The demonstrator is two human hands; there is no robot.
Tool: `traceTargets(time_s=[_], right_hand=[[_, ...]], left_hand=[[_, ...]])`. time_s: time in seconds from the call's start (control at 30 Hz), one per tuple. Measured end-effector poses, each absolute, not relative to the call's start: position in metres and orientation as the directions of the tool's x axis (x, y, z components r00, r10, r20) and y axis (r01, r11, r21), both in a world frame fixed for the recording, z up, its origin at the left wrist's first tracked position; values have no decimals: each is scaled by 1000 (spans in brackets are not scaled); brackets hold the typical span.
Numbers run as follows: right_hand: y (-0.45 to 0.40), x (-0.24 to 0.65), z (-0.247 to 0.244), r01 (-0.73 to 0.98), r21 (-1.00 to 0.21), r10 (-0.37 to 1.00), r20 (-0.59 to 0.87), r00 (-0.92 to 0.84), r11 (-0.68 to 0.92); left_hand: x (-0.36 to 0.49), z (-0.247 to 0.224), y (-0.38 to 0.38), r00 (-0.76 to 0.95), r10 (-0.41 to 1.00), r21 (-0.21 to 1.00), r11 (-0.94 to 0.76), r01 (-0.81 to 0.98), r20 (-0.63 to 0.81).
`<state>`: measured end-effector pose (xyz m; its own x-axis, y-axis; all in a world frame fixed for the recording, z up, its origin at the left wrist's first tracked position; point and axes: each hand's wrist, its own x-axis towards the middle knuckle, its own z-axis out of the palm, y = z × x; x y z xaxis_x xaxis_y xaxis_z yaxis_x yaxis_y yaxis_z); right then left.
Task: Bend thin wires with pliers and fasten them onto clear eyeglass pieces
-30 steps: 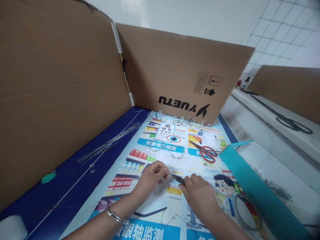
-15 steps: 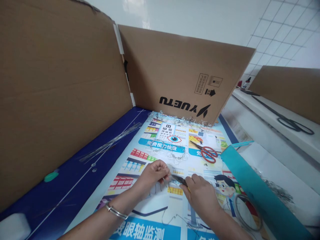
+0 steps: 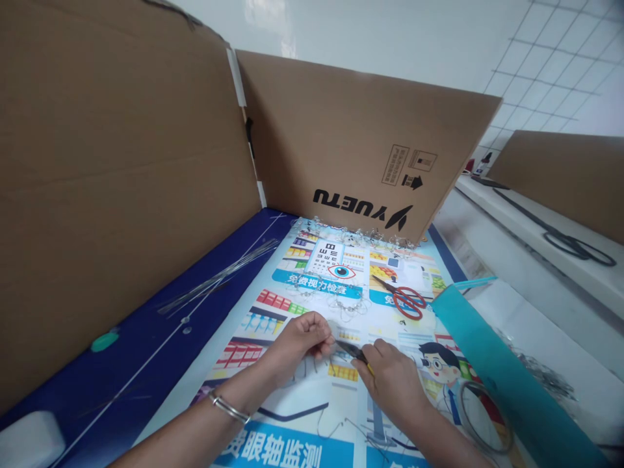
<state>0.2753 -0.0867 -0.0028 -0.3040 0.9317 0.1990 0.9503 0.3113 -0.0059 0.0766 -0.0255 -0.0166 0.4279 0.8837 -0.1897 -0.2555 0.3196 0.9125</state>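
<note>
Near the middle of the printed sheet, my left hand (image 3: 303,343) pinches a thin wire piece, too fine to make out fully. My right hand (image 3: 394,374) is wrapped round pliers (image 3: 351,351) with dark jaws and a bit of yellow handle showing. The jaw tips point left and meet the wire at my left fingertips. Beyond the hands lies a loop of thin wire with clear beads (image 3: 348,304). Red-handled scissors (image 3: 408,302) rest to its right. Bent wire pieces (image 3: 334,426) lie on the sheet between my forearms.
Cardboard panels (image 3: 361,136) stand at the back and left. Long wires (image 3: 219,276) lie on the blue surface at left. A teal-edged box (image 3: 507,370) with metal pieces and a wire coil (image 3: 485,416) are at right. Black scissors (image 3: 560,237) lie on a white ledge.
The whole view has shifted slightly, with the scene a little further right. Both hands keep nearly the same pose, with the plier tips still at my left fingertips.
</note>
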Motion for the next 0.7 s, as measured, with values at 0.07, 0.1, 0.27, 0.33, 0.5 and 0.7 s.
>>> traceTargets(time_s=[0.07, 0.1, 0.27, 0.33, 0.5, 0.7], right_hand=[[-86, 275, -4, 953, 16, 932, 203, -300, 303], [-86, 275, -4, 954, 31, 932, 205, -297, 298], [-85, 273, -5, 953, 92, 929, 217, -301, 287], [-85, 272, -5, 952, 107, 927, 218, -304, 287], [-87, 270, -2, 950, 126, 928, 211, -308, 286], [-88, 269, 1, 950, 131, 929, 208, -305, 282]], left_hand=[[77, -18, -25, 418, 891, 935, 284, -214, -175], [77, -19, -24, 411, 897, 947, 259, -190, -163], [78, -19, -23, 347, 934, 995, 102, -21, -88], [78, -19, -24, 317, 946, 997, 52, 61, -69], [78, -17, -27, 278, 960, 967, -51, 248, -21], [78, -15, -29, 238, 971, 918, -128, 375, 38]])
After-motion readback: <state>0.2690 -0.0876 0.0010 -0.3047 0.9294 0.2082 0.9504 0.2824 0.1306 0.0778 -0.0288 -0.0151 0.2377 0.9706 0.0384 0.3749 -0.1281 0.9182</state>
